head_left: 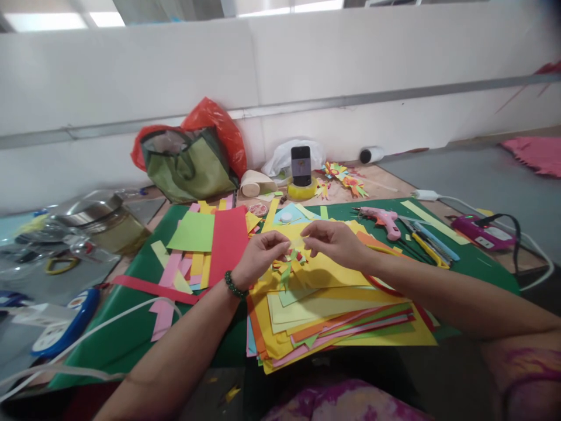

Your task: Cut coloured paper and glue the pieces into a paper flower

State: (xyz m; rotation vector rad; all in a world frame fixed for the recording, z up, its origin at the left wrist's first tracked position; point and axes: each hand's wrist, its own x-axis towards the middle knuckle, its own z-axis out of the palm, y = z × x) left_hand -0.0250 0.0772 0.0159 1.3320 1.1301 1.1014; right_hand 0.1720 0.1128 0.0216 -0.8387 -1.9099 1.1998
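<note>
My left hand and my right hand face each other over a stack of coloured paper, a short gap between them. Thumb and fingers are pinched together on both; whatever sits in either pinch is too small to make out. Just below the fingertips lies a fringed paper flower in green, yellow and red, resting on a yellow sheet. Whether the left fingertips touch its upper edge, I cannot tell.
A pink glue gun and a yellow cutter knife lie right on the green mat. Left are a red sheet and paper strips. A phone stands in a tape roll behind. White cables cross both sides.
</note>
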